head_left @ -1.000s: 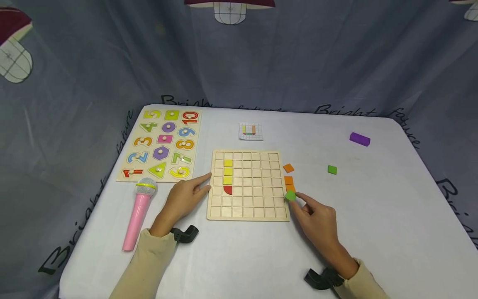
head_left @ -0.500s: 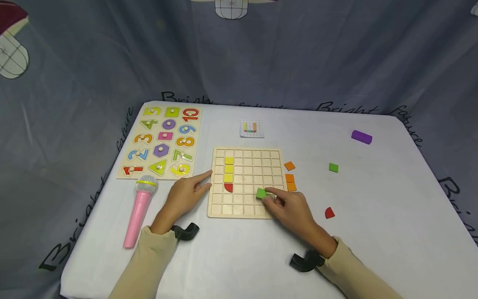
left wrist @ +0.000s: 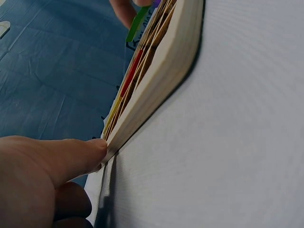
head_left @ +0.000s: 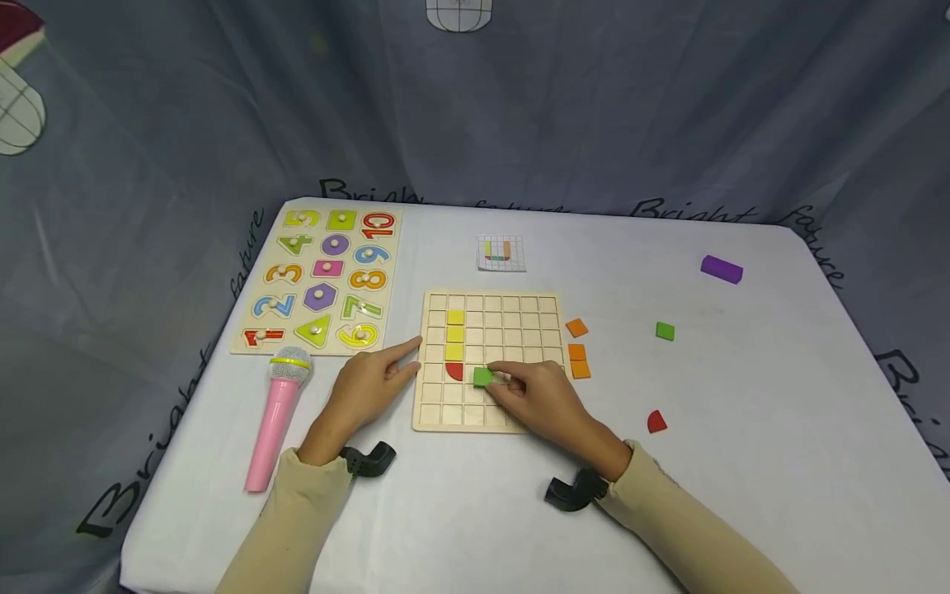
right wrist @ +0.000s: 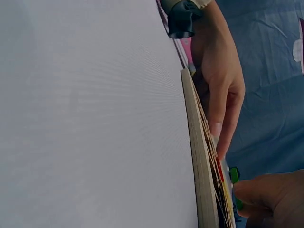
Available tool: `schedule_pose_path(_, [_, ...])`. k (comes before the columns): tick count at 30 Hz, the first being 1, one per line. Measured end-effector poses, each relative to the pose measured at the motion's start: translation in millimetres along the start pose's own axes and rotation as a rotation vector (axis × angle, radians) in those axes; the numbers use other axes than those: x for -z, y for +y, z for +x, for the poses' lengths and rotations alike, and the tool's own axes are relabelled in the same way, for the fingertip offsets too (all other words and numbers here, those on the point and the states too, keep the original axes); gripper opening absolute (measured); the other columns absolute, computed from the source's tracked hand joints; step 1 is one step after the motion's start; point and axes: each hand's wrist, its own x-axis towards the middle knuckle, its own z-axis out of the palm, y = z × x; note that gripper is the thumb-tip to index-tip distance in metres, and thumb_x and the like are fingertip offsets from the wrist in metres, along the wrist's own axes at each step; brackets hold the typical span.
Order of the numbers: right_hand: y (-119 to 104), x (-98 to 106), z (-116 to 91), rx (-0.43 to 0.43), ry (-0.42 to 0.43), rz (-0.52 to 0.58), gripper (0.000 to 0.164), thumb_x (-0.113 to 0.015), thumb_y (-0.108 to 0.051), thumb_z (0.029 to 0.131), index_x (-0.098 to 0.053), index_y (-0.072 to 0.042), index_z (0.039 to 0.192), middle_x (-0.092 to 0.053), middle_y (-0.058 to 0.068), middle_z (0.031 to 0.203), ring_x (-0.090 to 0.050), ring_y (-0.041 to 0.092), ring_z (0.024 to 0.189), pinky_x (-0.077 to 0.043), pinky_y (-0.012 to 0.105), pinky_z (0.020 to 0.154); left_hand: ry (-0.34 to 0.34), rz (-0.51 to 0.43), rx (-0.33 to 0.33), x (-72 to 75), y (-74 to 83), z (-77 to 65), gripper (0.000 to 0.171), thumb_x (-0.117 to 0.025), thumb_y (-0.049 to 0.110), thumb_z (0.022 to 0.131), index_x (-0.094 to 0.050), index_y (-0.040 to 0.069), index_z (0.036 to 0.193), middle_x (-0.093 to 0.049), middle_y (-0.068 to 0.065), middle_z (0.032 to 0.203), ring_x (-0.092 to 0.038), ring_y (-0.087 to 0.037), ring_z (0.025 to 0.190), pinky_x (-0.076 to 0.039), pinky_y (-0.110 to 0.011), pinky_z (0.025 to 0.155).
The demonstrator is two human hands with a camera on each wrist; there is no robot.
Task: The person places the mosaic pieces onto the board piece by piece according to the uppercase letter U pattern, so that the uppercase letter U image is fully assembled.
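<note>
Placing step, apparently: right hand point(head_left: 540, 398) pinches green tile point(head_left: 482, 377) above grid board point(head_left: 530, 337), right of red piece point(head_left: 454, 371) — left hand point(head_left: 365, 384), thumb and index apart, touches board's left edge. Next calls for square lowering.

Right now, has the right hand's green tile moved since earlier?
Yes, the green tile went left over the grid board, from its right edge towards the red piece in it.

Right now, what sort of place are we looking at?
Probably a tabletop play station, perhaps staged: white-covered table, printed cloth hung behind it, wooden grid board and number puzzle on top.
</note>
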Motion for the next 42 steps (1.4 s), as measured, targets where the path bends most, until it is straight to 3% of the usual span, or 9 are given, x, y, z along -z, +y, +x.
schedule_pose_path(11, [1,-8,11,0.017,0.005,-0.025,0.024,-0.076,-0.019,0.091,-0.079,-0.007,0.112,-0.041,-0.015,0.052,-0.034,-0.002,0.046,-0.026,0.021,0.045,0.01,0.008,-0.02,0.3,0.7,1.6,0.046,-0.071,0.03,0.098,-0.063,0.023,0.143,-0.043,0.003,0.058,-0.037,-0.012,0.051,-0.029,-0.03,0.051])
schedule_pose_path(18, [-2,-12,10,-0.011,-0.009,-0.058,0.025,-0.077,-0.02,0.09,-0.079,-0.007,0.111,-0.043,-0.015,0.052,-0.037,-0.001,0.046,-0.028,0.021,0.045,-0.003,0.014,0.005,0.0,-0.1,-0.9,0.046,-0.071,0.031,0.098,-0.063,0.024,0.143,-0.044,0.003,0.058,-0.038,-0.012,0.051,-0.03,-0.03,0.051])
schedule_pose_path(28, [-4,-14,11,-0.03,-0.01,-0.089,0.028,-0.079,-0.023,0.09,-0.079,-0.007,0.114,-0.043,-0.015,0.052,-0.038,0.0,0.046,-0.027,0.021,0.044,0.002,0.011,-0.012,0.5,-0.4,-1.7,0.046,-0.07,0.03,0.098,-0.063,0.023,0.142,-0.044,0.003,0.059,-0.038,-0.012,0.052,-0.031,-0.031,0.052])
schedule_pose_path(35, [2,-6,6,-0.031,0.052,-0.031,0.026,-0.076,-0.02,0.092,-0.078,-0.008,0.115,-0.039,-0.015,0.052,-0.032,0.0,0.047,-0.026,0.022,0.046,-0.001,0.007,-0.004,0.3,0.0,-1.0,0.045,-0.069,0.031,0.099,-0.063,0.023,0.143,-0.044,0.003,0.059,-0.038,-0.012,0.052,-0.031,-0.031,0.052])
schedule_pose_path(42, [15,17,-5,-0.024,0.15,-0.006,0.024,-0.08,-0.013,0.089,-0.079,-0.005,0.112,-0.041,-0.013,0.054,-0.034,0.003,0.049,-0.028,0.024,0.046,0.005,0.003,-0.008,0.8,0.5,-0.7,0.045,-0.069,0.032,0.099,-0.063,0.023,0.143,-0.044,0.003,0.059,-0.038,-0.012,0.053,-0.031,-0.031,0.053])
